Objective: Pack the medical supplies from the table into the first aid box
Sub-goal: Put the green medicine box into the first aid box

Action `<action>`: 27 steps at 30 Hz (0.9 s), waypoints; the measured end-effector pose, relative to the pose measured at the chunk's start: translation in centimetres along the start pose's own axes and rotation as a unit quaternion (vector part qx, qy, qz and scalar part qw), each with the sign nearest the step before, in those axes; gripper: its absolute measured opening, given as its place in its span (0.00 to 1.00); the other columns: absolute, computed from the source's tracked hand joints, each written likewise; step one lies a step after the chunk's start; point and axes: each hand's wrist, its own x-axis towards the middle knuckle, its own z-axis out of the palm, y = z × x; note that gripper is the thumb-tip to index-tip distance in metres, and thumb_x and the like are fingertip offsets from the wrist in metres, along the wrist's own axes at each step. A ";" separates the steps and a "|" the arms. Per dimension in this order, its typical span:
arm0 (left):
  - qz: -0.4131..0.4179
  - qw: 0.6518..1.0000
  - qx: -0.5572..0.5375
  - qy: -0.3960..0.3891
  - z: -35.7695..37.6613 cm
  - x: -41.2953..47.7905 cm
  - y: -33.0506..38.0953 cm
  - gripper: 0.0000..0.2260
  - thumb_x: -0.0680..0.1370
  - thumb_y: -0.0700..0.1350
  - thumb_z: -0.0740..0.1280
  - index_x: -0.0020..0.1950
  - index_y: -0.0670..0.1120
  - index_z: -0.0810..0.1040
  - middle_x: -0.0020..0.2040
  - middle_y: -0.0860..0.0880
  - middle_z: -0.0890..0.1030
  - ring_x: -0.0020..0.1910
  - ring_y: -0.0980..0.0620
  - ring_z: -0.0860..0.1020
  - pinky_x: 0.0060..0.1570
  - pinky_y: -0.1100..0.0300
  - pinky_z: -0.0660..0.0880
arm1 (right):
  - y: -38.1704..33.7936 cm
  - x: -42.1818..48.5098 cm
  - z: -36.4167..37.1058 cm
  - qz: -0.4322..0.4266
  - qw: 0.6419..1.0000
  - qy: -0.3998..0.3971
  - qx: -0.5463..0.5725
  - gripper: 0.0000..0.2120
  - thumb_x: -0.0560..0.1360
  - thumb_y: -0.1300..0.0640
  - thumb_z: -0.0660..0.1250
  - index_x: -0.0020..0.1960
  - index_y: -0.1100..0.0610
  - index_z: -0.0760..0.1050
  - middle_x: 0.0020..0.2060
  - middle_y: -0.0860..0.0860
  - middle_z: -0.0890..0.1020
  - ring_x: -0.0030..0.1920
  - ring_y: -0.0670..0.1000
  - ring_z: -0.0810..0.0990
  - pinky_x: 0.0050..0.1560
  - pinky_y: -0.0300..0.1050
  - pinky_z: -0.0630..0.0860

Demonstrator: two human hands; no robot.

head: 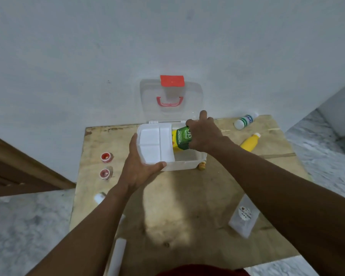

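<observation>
- Wooden desk stands against a white wall; its near half lies mostly bare.
- Box sits at the far edge, lid upright against the wall.
- Left hand grips the tray at the box's left rim.
- Right hand, fingers wrapped round a green-yellow carton, holds it inside the box.
- Yellow bottle and white bottle lie right; two red rolls left.

Words on the carton

The green and yellow carton, held over the box, says "herbal" in white letters. The bigger letters beside that word and the bottle's label are too blurry.
</observation>
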 end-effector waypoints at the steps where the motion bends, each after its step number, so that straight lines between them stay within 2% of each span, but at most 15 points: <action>1: 0.003 1.000 0.001 0.005 0.0 -0.1 0.1 0.47 0.65 0.48 0.82 0.75 0.57 0.55 0.63 0.66 0.70 0.61 0.69 0.71 0.52 0.73 0.72 | -0.4 0.2 0.4 -0.004 1.000 -0.003 0.002 0.27 0.72 0.55 0.72 0.69 0.57 0.69 0.64 0.62 0.65 0.58 0.62 0.73 0.55 0.49 0.74; 2: 0.004 1.000 0.004 0.009 0.0 -0.1 0.2 0.47 0.65 0.48 0.82 0.74 0.57 0.55 0.61 0.69 0.69 0.60 0.72 0.70 0.49 0.77 0.70 | -0.8 0.4 0.7 -0.006 1.000 -0.007 0.010 0.27 0.72 0.55 0.72 0.69 0.57 0.68 0.64 0.62 0.65 0.58 0.62 0.73 0.56 0.48 0.74; 4: 0.009 1.000 0.004 0.009 0.0 -0.1 0.4 0.46 0.66 0.48 0.82 0.73 0.58 0.56 0.61 0.70 0.68 0.59 0.73 0.71 0.45 0.79 0.71 | -1.7 0.6 1.7 -0.007 0.999 -0.017 0.037 0.28 0.73 0.56 0.72 0.69 0.59 0.67 0.65 0.62 0.66 0.60 0.62 0.73 0.58 0.48 0.73; 6: 0.016 1.000 0.007 0.005 0.0 -0.1 0.5 0.44 0.65 0.49 0.81 0.71 0.58 0.57 0.61 0.69 0.70 0.59 0.70 0.72 0.46 0.78 0.73 | -2.2 0.7 2.6 0.000 0.997 -0.030 0.069 0.30 0.73 0.54 0.73 0.70 0.59 0.66 0.66 0.63 0.66 0.62 0.62 0.74 0.60 0.49 0.72; 10: 0.013 1.000 0.010 0.008 0.1 0.1 0.4 0.45 0.64 0.48 0.82 0.73 0.56 0.58 0.61 0.67 0.71 0.60 0.65 0.73 0.48 0.74 0.74 | -2.5 1.2 4.2 0.029 0.988 -0.051 0.142 0.30 0.73 0.54 0.74 0.70 0.58 0.66 0.68 0.62 0.63 0.57 0.63 0.78 0.59 0.51 0.74; 14: 0.012 1.000 0.014 0.009 0.1 0.1 0.4 0.46 0.64 0.49 0.82 0.74 0.55 0.58 0.61 0.65 0.72 0.60 0.63 0.74 0.51 0.68 0.76 | -3.0 1.9 5.2 0.030 0.977 -0.056 0.204 0.27 0.74 0.54 0.73 0.67 0.59 0.66 0.62 0.61 0.70 0.58 0.63 0.77 0.58 0.52 0.73; 17: 0.010 1.000 0.017 0.006 0.2 0.0 0.7 0.46 0.63 0.52 0.80 0.74 0.55 0.57 0.61 0.63 0.72 0.60 0.63 0.74 0.48 0.73 0.75 | -3.3 2.1 5.5 0.031 0.974 -0.059 0.218 0.29 0.73 0.53 0.74 0.67 0.60 0.65 0.61 0.61 0.73 0.59 0.61 0.77 0.59 0.53 0.73; 20: 0.009 1.000 0.017 0.002 0.1 0.1 0.7 0.46 0.63 0.53 0.80 0.74 0.54 0.57 0.63 0.59 0.72 0.61 0.61 0.74 0.48 0.72 0.75 | -3.3 2.3 5.6 0.039 0.971 -0.060 0.228 0.29 0.71 0.53 0.76 0.65 0.61 0.66 0.58 0.60 0.75 0.57 0.61 0.78 0.55 0.51 0.73; 24: 0.013 1.000 0.012 -0.006 0.0 0.0 0.6 0.45 0.64 0.52 0.80 0.74 0.54 0.57 0.61 0.64 0.71 0.61 0.63 0.73 0.47 0.74 0.74 | -2.8 2.0 4.8 0.022 0.977 -0.073 0.199 0.26 0.71 0.58 0.76 0.64 0.60 0.68 0.58 0.59 0.78 0.58 0.59 0.79 0.57 0.51 0.76; 27: 0.012 1.000 0.011 -0.014 -0.1 -0.1 0.8 0.45 0.64 0.54 0.79 0.74 0.56 0.56 0.61 0.67 0.70 0.61 0.66 0.72 0.50 0.71 0.73 | -1.7 1.2 3.9 0.027 0.978 -0.042 0.202 0.21 0.74 0.62 0.71 0.65 0.62 0.70 0.59 0.60 0.78 0.58 0.60 0.78 0.56 0.49 0.75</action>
